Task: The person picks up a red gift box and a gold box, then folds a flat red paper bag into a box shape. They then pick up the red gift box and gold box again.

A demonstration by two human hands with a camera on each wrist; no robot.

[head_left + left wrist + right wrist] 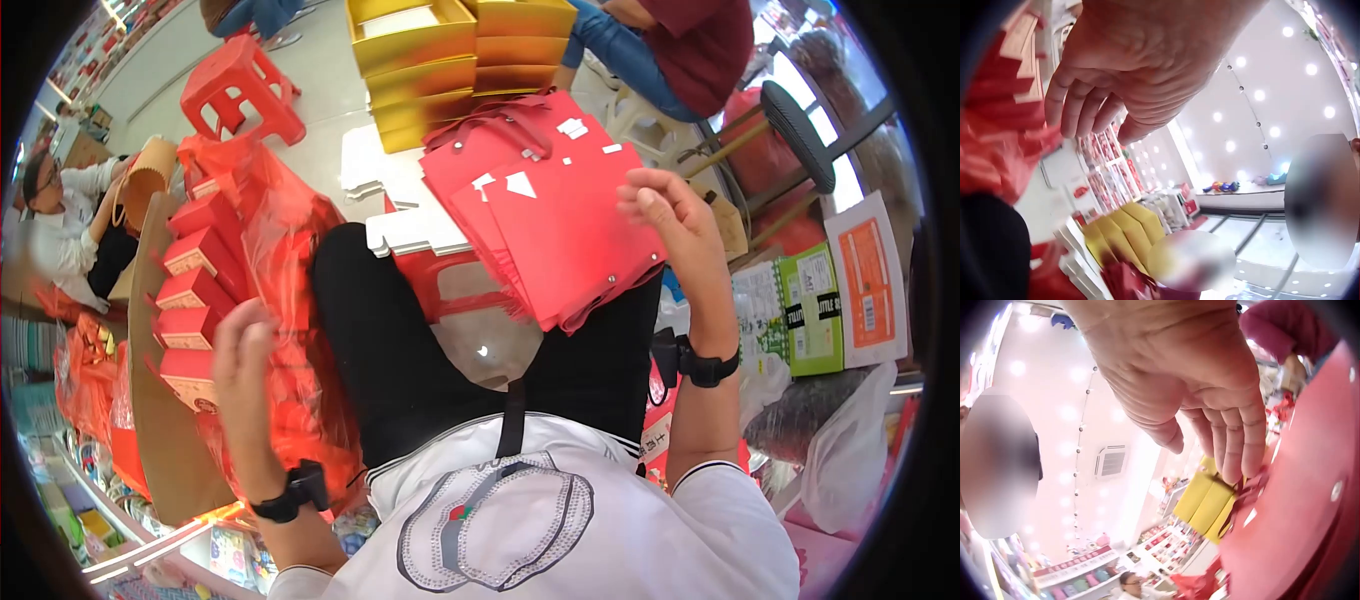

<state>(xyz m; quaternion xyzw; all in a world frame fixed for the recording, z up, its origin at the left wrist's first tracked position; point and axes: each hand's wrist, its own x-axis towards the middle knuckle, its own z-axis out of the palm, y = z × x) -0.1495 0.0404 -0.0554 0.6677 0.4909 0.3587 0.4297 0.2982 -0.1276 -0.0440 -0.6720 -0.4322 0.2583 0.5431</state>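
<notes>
The left hand [243, 380] hovers above the red boxes [200, 290] beside the left thigh; in the left wrist view the hand [1141, 69] has relaxed fingers and holds nothing. A stack of red paper bags [570, 235] lies near the right thigh, with small white scraps on top. Over the stack's right edge is the right hand [685, 225], its fingers loosely bent; in the right wrist view that hand [1185, 381] is empty beside the red bag surface [1297, 487]. Whether it touches the bags cannot be told.
Gold boxes [415, 60] are stacked beyond the bags. White flat pieces [415, 225] lie on a red stool [435, 285] between the knees. A red plastic bag [290, 250] and a cardboard box [165, 420] stand left. Another person [70, 220] sits far left, and someone in maroon sits beyond.
</notes>
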